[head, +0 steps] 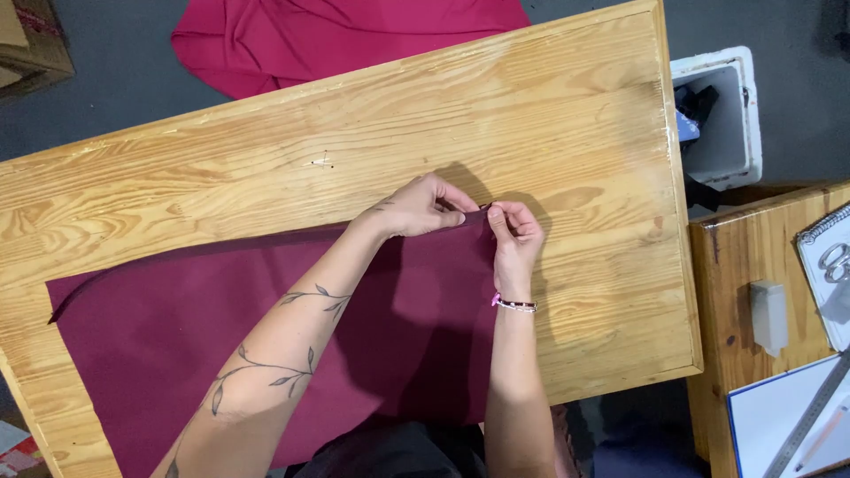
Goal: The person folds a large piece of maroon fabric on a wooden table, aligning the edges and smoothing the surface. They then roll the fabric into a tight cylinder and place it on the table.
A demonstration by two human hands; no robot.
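Maroon cloth [177,345] is spread flat on the desk [549,115]; judged light, limp, easily creased. Its top right corner is pinched by the left hand [416,208], fingers closed. The same folded edge is nipped by the right hand [513,232]. Best gripped at hems or corners.

Brown cardboard box [31,40], top-left corner
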